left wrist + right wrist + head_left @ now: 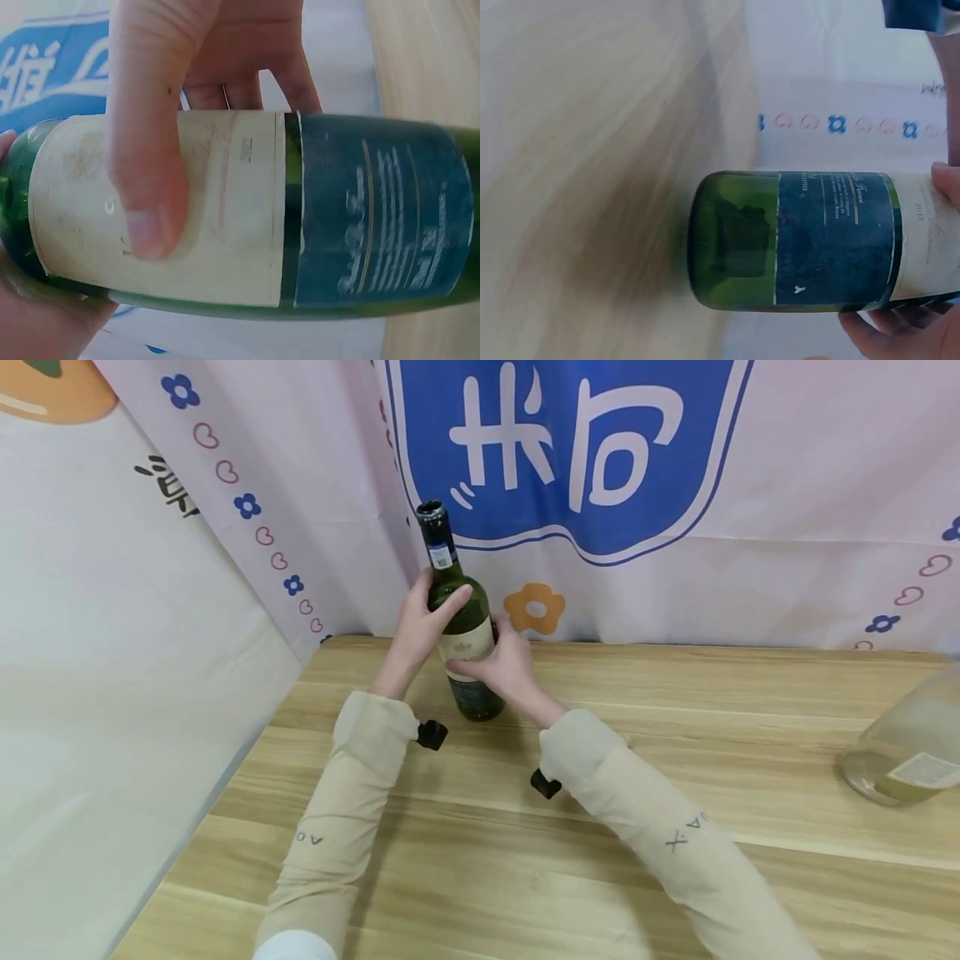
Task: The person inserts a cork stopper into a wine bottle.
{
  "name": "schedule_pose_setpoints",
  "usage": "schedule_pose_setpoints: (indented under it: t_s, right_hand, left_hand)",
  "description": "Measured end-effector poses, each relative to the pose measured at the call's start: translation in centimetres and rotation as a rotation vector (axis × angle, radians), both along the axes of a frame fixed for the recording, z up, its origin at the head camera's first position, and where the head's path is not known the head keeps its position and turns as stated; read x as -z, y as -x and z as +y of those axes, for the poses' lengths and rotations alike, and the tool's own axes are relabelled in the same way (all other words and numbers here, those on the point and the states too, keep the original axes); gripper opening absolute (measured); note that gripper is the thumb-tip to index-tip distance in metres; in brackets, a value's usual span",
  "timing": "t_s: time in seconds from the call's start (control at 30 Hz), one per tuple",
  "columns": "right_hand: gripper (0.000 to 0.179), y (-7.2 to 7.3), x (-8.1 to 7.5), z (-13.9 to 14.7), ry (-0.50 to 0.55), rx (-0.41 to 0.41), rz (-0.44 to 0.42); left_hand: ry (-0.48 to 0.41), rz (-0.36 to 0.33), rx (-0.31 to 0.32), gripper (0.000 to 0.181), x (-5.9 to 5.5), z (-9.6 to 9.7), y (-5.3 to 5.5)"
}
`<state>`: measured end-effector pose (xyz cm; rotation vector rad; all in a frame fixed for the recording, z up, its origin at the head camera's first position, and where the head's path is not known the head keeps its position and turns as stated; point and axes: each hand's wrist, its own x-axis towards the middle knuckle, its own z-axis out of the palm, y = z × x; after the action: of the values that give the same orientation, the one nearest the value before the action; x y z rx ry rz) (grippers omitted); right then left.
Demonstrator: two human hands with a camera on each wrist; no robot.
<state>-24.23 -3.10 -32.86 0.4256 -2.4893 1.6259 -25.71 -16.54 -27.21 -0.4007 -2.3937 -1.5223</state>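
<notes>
A green wine bottle (468, 643) is held neck up, leaning slightly left, at the back left of the table. Its mouth shows no cork. My left hand (418, 625) grips the shoulder below the neck, thumb across the glass. Lower down, my right hand (512, 662) grips the body over the cream label (232, 217), where its thumb (150, 202) lies in the left wrist view. A dark blue label (832, 240) wraps the lower body in the right wrist view, with right-hand fingers (892, 337) beneath. Whether the base touches the table I cannot tell.
A clear glass bottle (911, 768) with a white label stands at the table's right edge. Behind the wooden table (675, 718) hangs a printed curtain (810, 485) with a blue emblem. White cloth (127, 693) hangs along the left side.
</notes>
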Motion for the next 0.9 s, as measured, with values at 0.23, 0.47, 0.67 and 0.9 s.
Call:
schedule_pose_setpoints:
  t_s: [0.23,0.47,0.67,0.9]
  right_hand:
    - [0.075,-3.1,-2.2,1.9,-0.050,-0.039,-0.009]
    - [0.075,-6.5,-3.3,3.9,-0.045,-0.135,-0.013]
    - [0.071,-9.1,-3.4,5.3,-0.022,-0.209,0.017]
    - [0.075,-11.5,-3.1,6.7,-0.066,-0.208,-0.017]
  left_hand:
    - [-0.038,0.014,0.162,0.044,-1.8,0.4,-2.7]
    - [-0.047,0.009,0.331,0.039,-3.2,1.3,-5.8]
    - [-0.136,0.047,0.480,0.032,-3.5,2.4,-8.1]
    - [-0.199,0.100,0.574,0.028,-2.7,3.4,-10.0]
